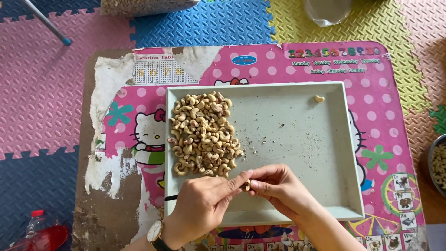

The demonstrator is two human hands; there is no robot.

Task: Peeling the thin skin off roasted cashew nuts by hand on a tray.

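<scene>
- The left hand (202, 204) and the right hand (278, 188) meet fingertip to fingertip over the near part of the tray (297, 139), and both pinch one cashew nut (246, 185) between them; each hand's fingers are closed on it.
- The nut sits exactly at the junction of the two hands, so neither is nearer. It is too small and too covered to tell how its long axis runs. A wristwatch (156, 232) is on the left wrist.
- Just beyond the left hand's fingertips, and to the left, lies the heap of cashews (203, 135), filling the left third of the tray and almost touching that hand.
- The rest of the tray floor carries only scattered crumbs of skin, with a single cashew (319, 98) alone near the far right corner, well apart from the heap.
- The tray rests on a low pink table (385, 121) with a worn, peeling cartoon print.
- Around it lie coloured foam floor mats (42, 93); a metal bowl of nuts (437, 162) shows at the right edge, a red-capped bottle (37, 227) at the lower left.
</scene>
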